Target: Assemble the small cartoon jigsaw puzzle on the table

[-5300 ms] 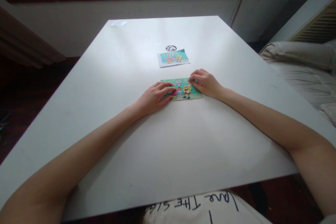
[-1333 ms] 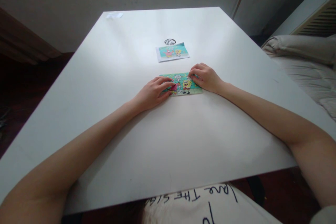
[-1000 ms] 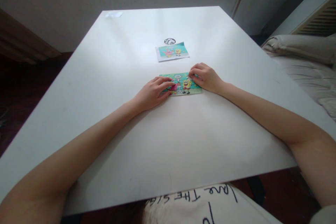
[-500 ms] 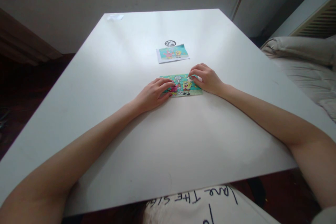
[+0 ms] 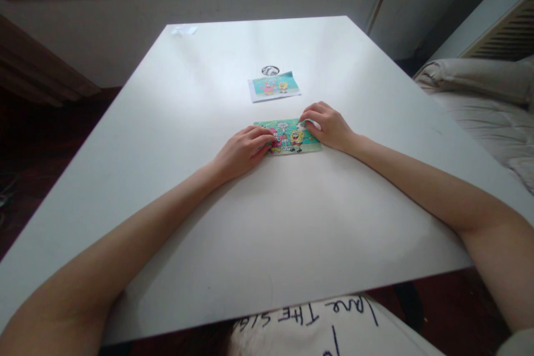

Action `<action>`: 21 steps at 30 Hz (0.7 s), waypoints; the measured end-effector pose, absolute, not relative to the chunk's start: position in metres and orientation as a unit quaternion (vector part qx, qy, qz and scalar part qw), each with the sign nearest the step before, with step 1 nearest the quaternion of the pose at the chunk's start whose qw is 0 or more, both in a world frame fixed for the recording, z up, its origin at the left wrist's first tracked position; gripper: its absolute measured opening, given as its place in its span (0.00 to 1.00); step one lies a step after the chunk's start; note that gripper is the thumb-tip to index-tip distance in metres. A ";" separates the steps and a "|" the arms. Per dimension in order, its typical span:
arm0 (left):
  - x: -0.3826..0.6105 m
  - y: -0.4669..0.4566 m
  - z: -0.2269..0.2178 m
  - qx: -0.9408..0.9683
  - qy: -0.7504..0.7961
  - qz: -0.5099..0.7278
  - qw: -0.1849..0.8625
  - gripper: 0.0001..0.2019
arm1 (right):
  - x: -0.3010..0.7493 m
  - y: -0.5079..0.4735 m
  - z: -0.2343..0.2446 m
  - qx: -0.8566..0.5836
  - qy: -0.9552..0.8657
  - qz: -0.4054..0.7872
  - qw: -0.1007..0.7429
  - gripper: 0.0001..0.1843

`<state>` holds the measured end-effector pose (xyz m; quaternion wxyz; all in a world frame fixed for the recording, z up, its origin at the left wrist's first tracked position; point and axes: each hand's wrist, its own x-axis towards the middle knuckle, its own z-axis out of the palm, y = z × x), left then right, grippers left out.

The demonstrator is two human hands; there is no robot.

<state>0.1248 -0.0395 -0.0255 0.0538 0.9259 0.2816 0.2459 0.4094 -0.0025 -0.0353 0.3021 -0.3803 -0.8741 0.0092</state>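
A small cartoon jigsaw puzzle [image 5: 288, 137] with a green-blue background lies flat on the white table [image 5: 208, 189]. My left hand [image 5: 242, 150] rests on its left end, fingers curled down on the pieces. My right hand [image 5: 327, 125] presses its fingertips on the puzzle's upper right part; a pale bit shows under the fingertips, but I cannot tell whether it is a loose piece. Both forearms lie stretched across the table.
A printed picture card [image 5: 273, 86] with the same cartoon lies farther back, with a small dark round object [image 5: 270, 70] just behind it. A scrap of paper [image 5: 183, 30] lies at the far left corner. A bed with bedding [image 5: 479, 100] stands to the right.
My left fingers have drawn back a little toward the puzzle's left edge. My right hand stays on the upper right part. The view has shifted slightly.
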 end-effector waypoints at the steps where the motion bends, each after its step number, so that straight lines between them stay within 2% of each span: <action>1: 0.125 -0.040 -0.026 0.926 0.282 0.247 0.055 0.15 | 0.410 -0.002 -0.035 -0.386 -0.872 0.008 0.303 0.11; 5: 0.124 -0.040 -0.026 0.925 0.278 0.250 0.065 0.17 | 0.410 -0.002 -0.035 -0.399 -0.865 -0.002 0.305 0.12; 21: 0.122 -0.040 -0.028 0.926 0.288 0.242 0.026 0.15 | 0.410 0.000 -0.038 -0.407 -0.866 -0.007 0.291 0.06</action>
